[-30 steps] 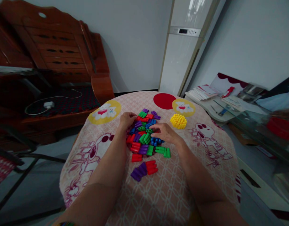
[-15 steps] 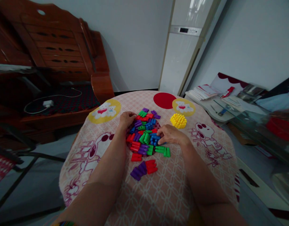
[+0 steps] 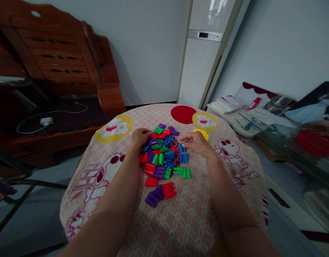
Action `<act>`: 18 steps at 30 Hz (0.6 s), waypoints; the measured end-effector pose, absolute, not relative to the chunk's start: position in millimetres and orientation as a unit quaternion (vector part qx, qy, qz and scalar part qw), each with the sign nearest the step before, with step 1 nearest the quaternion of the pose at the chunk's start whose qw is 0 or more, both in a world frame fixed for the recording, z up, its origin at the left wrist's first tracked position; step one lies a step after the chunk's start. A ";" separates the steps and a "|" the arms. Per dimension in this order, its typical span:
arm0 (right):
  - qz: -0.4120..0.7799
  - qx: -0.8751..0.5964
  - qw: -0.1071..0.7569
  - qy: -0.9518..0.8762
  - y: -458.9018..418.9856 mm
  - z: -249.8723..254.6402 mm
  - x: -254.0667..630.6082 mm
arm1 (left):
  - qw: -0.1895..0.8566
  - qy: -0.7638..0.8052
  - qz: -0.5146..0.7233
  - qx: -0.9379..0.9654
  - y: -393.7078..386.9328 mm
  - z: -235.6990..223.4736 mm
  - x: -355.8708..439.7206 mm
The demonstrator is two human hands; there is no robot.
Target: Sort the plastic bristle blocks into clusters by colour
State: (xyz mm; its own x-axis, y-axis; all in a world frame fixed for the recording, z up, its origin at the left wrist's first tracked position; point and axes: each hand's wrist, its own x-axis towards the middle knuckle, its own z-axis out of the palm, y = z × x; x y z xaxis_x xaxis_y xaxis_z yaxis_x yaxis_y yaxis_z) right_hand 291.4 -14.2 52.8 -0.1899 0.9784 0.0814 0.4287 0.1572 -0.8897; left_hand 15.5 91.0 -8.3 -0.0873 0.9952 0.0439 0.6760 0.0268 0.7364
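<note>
Red, green, purple and blue plastic building blocks (image 3: 159, 150) lie heaped on a dark red, lattice-patterned base (image 3: 176, 148), mostly covered. My left hand (image 3: 140, 138) rests at the upper left edge of the heap, fingers curled together; what they close on, if anything, is hidden. Above the right side hovers my right hand (image 3: 196, 143), fingers stretched out and holding nothing. Just below those fingers are joined blue blocks (image 3: 183, 157). Joined green blocks (image 3: 182, 172) sit at the lower right, and a purple-and-red row (image 3: 160, 193) lies nearer me.
A yellow knobbly cluster (image 3: 203, 133) is partly hidden behind my right hand. The round table wears a patterned cloth (image 3: 186, 221). To the right stand a glass shelf (image 3: 277, 132) and papers (image 3: 223, 105); at left is a wooden bench (image 3: 60, 64).
My right hand has lifted off the blue blocks and moved up, its fingers straightening. Some blue blocks now lie apart, right of the heap. My left hand stays at the edge.
</note>
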 end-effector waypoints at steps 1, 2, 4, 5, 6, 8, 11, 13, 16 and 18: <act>0.372 -0.541 0.390 -0.646 -13.9 55.2 300.4 | 0.256 0.670 0.310 0.625 91.7 -8.6 15.4; 0.361 -0.556 0.418 -0.620 -14.0 57.4 310.2 | 0.254 0.670 0.311 0.625 92.2 -8.8 15.3; 0.348 -0.578 0.456 -0.581 -15.4 61.5 329.8 | 0.252 0.670 0.310 0.625 92.5 -8.3 15.6; 0.347 -0.582 0.462 -0.572 -16.6 63.2 337.9 | 0.252 0.670 0.309 0.626 92.2 -7.7 15.9; 0.352 -0.582 0.458 -0.573 -17.8 64.5 343.8 | 0.251 0.670 0.308 0.627 91.8 -6.9 16.2; 0.372 -0.574 0.420 -0.597 -19.9 66.2 346.6 | 0.247 0.668 0.306 0.631 90.8 -5.3 17.0; 0.375 -0.549 0.327 -0.671 -22.2 66.7 326.5 | 0.239 0.669 0.307 0.633 90.0 -4.4 17.5; 0.345 -0.521 0.257 -0.737 -24.9 66.4 301.9 | 0.240 0.673 0.306 0.629 90.0 -5.0 17.3; 0.303 -0.471 0.135 -0.817 -32.1 64.9 263.0 | 0.243 0.673 0.306 0.628 90.3 -6.9 16.5; 0.251 -0.455 0.071 -0.851 -37.5 62.8 243.5 | 0.242 0.670 0.308 0.631 90.5 -8.2 16.0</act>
